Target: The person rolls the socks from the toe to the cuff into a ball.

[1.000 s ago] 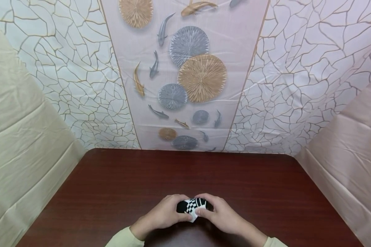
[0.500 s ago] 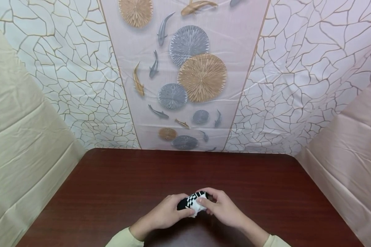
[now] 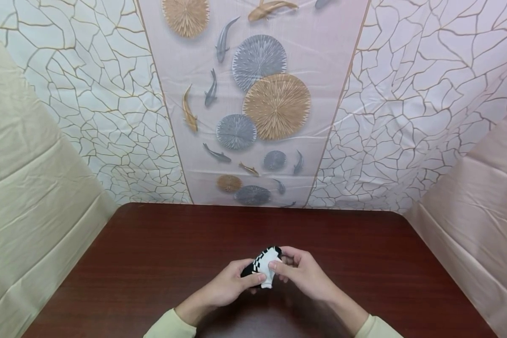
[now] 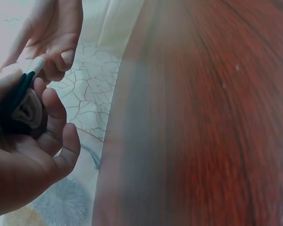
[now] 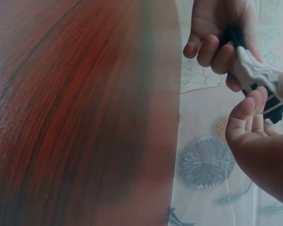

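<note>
A rolled black-and-white sock [image 3: 266, 266] with a checkered band is held up between both hands over the table. My left hand [image 3: 226, 285] grips its dark end, thumb on top and fingers underneath. My right hand [image 3: 307, 273] pinches the white upper part, its thumb pressing the near face and its fingers behind. In the left wrist view, the spiral layers of the rolled sock [image 4: 28, 112] show at the end that the left hand [image 4: 28, 165] holds. Wavy white cuff fabric [image 5: 257, 68] stretches between the hands in the right wrist view, leading to the right hand [image 5: 266, 155].
A dark red-brown wooden table [image 3: 152, 249] lies under the hands. A patterned cloth [image 3: 274, 108] with fish and round leaf prints hangs behind it. Beige fabric walls [image 3: 34, 202] stand at both sides.
The sock has tilted from nearly level to steeper, its right end raised. My right hand has moved up and away with it. More of the white part now faces the head camera.
</note>
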The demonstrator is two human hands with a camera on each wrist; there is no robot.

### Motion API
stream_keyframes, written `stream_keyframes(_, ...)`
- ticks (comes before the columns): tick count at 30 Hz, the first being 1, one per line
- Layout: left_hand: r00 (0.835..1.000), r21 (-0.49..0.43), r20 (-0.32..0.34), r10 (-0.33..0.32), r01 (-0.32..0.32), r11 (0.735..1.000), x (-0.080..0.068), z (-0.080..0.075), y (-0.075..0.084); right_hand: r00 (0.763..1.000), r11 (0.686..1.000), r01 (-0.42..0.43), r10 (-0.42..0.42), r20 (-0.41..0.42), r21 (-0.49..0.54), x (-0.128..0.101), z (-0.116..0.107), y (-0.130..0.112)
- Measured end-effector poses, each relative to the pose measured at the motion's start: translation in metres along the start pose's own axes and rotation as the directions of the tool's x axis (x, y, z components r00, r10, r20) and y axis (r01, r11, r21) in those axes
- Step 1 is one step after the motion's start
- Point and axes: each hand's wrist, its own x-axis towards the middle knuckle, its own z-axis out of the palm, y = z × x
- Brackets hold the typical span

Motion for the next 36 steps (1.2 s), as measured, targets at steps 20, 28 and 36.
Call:
stream_keyframes(20, 0.986, 0.079, -0.149, 0.073, -0.062, 0.995, 0.006, 0.011, 0.004, 0.986, 0.990, 0.088, -0.103, -0.128, -0.114, 0.003, 0.003, -0.001)
stream_keyframes(28, 0.897, 0.270, -0.379, 0.226, -0.127, 0.955, 0.010, 0.017, 0.006, 0.976, 0.968, 0.044, -0.094, -0.194, -0.248, 0.003, 0.008, 0.002)
stream_keyframes(36, 0.805, 0.518, -0.367, 0.465, -0.239, 0.822, 0.008, 0.018, 0.004, 0.968, 0.946, -0.012, -0.070, -0.240, -0.325, 0.003, 0.010, 0.002)
